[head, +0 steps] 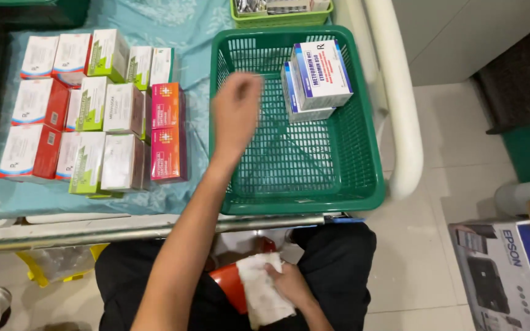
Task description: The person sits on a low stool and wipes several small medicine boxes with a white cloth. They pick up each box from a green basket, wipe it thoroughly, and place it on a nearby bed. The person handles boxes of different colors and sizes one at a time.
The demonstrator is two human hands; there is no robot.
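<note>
Blue-white boxes (317,76) stacked in green basket (363,184) far-right corner, just right of left hand (235,113), long axis running away from person; left fingers loosely curled, empty, blurred; right hand (289,285) in lap gripping white cloth (262,297), farther off.

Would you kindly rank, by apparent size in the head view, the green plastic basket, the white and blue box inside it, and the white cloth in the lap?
1. green plastic basket
2. white and blue box
3. white cloth, though it is about the box's size and nearer the camera, so unsure.
</note>
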